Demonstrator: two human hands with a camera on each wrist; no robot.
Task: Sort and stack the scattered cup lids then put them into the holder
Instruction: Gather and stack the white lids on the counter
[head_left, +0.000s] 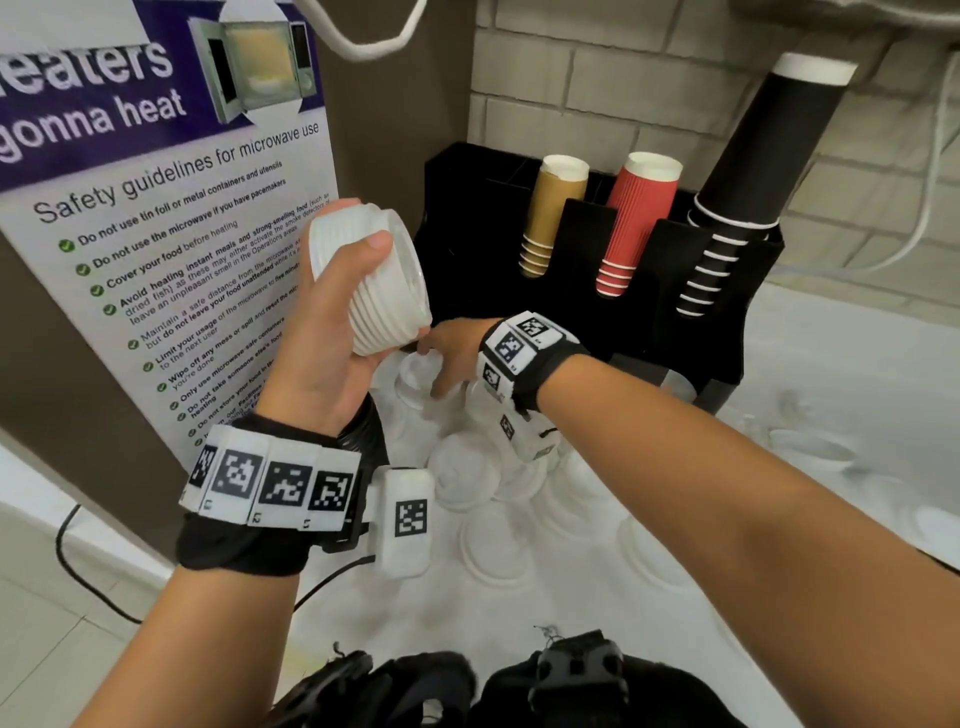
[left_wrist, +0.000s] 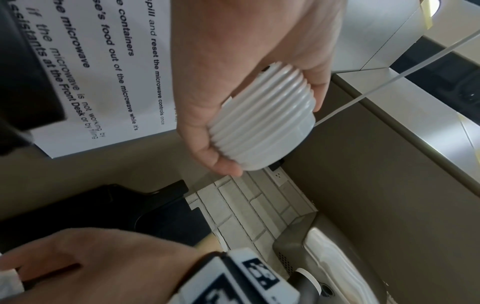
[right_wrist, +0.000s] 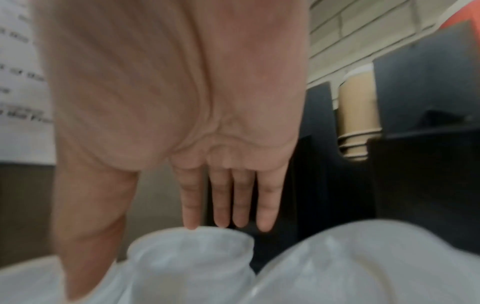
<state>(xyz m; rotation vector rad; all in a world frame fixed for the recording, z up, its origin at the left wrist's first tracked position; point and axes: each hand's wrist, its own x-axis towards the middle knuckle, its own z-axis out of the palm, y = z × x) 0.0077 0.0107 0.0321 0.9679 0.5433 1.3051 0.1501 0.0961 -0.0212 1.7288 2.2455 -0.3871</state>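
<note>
My left hand (head_left: 358, 248) is raised in front of the poster and grips a stack of white ribbed cup lids (head_left: 379, 280) (left_wrist: 262, 127), thumb on one side and fingers on the other. Below it, my right hand (head_left: 441, 364) reaches down to a loose white lid (head_left: 415, 370) (right_wrist: 189, 265) on the white counter. Its straight fingertips (right_wrist: 221, 222) touch the lid's top rim, and the thumb hangs beside the lid. Several more white lids (head_left: 462, 467) lie scattered nearer to me. The black holder (head_left: 467, 208) stands behind, against the brick wall.
The holder carries tan cups (head_left: 550, 218), red cups (head_left: 634, 223) and a tall black cup stack (head_left: 748, 171). A microwave safety poster (head_left: 156, 208) hangs on the left panel. More lids (head_left: 810, 447) lie at the right. A black cable (head_left: 78, 571) runs below left.
</note>
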